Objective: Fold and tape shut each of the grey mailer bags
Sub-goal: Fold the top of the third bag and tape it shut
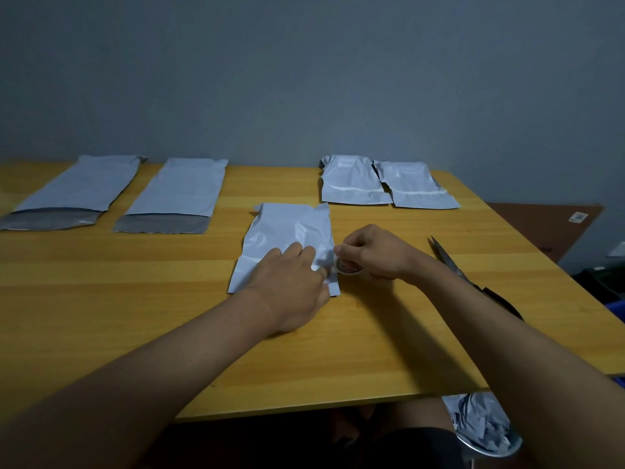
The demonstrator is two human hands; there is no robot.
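Observation:
A grey mailer bag (287, 231) lies folded in the middle of the wooden table (135, 299). My left hand (291, 282) presses on its lower right part, with the fingertips on the folded flap. My right hand (372, 252) grips a small roll of clear tape (345, 267) right at the bag's right edge. Two unfolded mailer bags (77, 187) (179, 191) lie at the back left with their dark flaps open. Two folded mailer bags (351, 181) (412, 186) lie at the back right.
Scissors (449, 258) lie on the table just right of my right forearm. A round bin (483, 424) holding crumpled grey plastic stands below the table's front edge. A brown board (548, 225) lies beyond the table's right edge. A grey wall stands behind.

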